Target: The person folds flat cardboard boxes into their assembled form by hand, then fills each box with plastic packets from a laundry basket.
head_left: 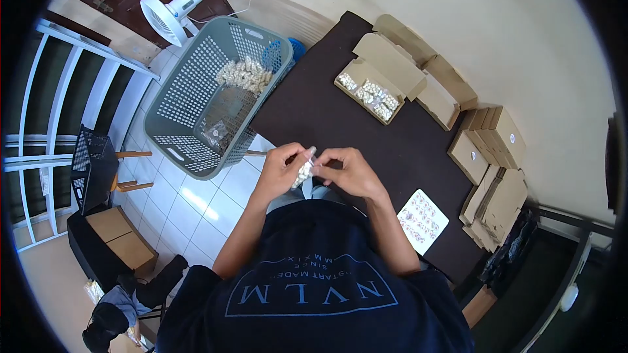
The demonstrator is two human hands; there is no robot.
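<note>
A small clear bag of whitish pieces (303,174) is held up in front of my chest, near the edge of the dark table. My left hand (282,171) grips its upper part between thumb and fingers. On the bag's other side, my right hand (348,171) has its fingers pinched at the bag's edge; the fingertips are slightly blurred. Beyond them on the table stands an open cardboard box (371,114) with several similar filled bags (377,97) inside.
A large grey-green basket (186,95) with more filled bags stands left of the table (307,101). Cardboard boxes (500,137) and a sticker sheet (422,221) lie right. A fan (163,19) is behind the basket. Another person (114,314) is at lower left.
</note>
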